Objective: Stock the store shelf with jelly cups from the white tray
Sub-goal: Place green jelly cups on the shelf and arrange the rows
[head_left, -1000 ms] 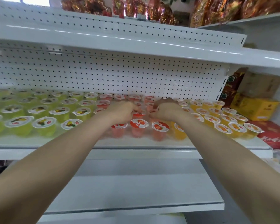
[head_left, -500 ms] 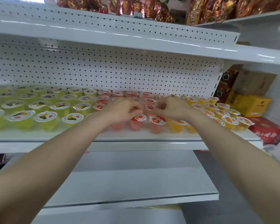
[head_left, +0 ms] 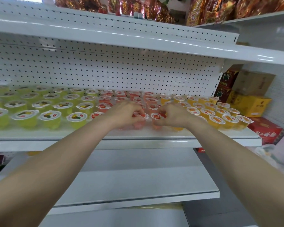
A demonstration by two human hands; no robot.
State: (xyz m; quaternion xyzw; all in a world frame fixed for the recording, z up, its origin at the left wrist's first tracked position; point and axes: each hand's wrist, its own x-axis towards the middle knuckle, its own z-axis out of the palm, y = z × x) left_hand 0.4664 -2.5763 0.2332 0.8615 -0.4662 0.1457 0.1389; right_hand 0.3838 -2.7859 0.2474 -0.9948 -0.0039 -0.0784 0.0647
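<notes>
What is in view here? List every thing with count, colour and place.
green jelly cups: many, yellow-green, shelf left
red jelly cups: many, pink-red, shelf middle
orange jelly cups: many, orange, shelf right
shelf: one, white, under the cups
pegboard: one, white, behind the cups
lower shelf: one, white, below
foil packs: several, red-gold, top shelf
boxes: several, yellow, red, brown, far right
left hand: one, grips a front red jelly cup
right hand: one, grips the neighbouring red jelly cup
</notes>
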